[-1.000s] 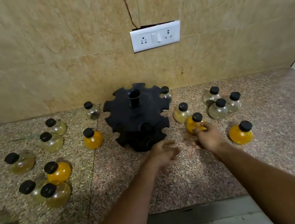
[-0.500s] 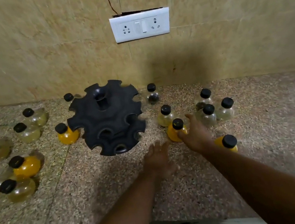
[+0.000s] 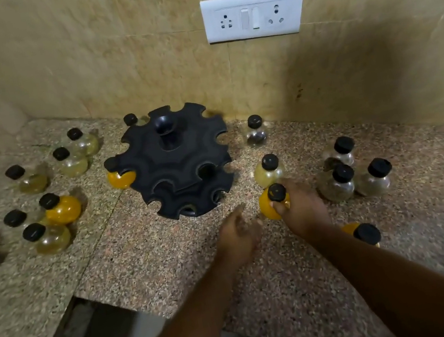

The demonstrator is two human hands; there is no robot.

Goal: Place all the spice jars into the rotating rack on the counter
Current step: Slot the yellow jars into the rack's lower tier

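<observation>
The right hand (image 3: 299,209) is now closed around an orange jar (image 3: 272,204), fingers wrapped over its round body just below the black cap. A second ago this hand only touched the jar, with both on the counter (image 3: 154,262). Whether the jar has cleared the surface cannot be told. The left hand (image 3: 239,236) is empty and loosely open, palm turned inward, just beside the jar and near the front edge of the rotating rack (image 3: 177,161). It held much the same position one second ago.

Judgement: the grasp step is complete and the transfer to the rack is next. The left hand is placed to steady or turn the rack.

The rack stands left of the held jar, against the back wall. Every slot visible on both tiers appears empty. One further orange jar (image 3: 121,178) sits on the counter touching the rack's left edge, not seated in a slot.

All other jars remain on the counter:
- a pale jar (image 3: 268,171) just behind the held jar;
- a cluster of three well to the right (image 3: 349,179);
- a larger group to the left (image 3: 55,216).

The task is at its start.
</observation>
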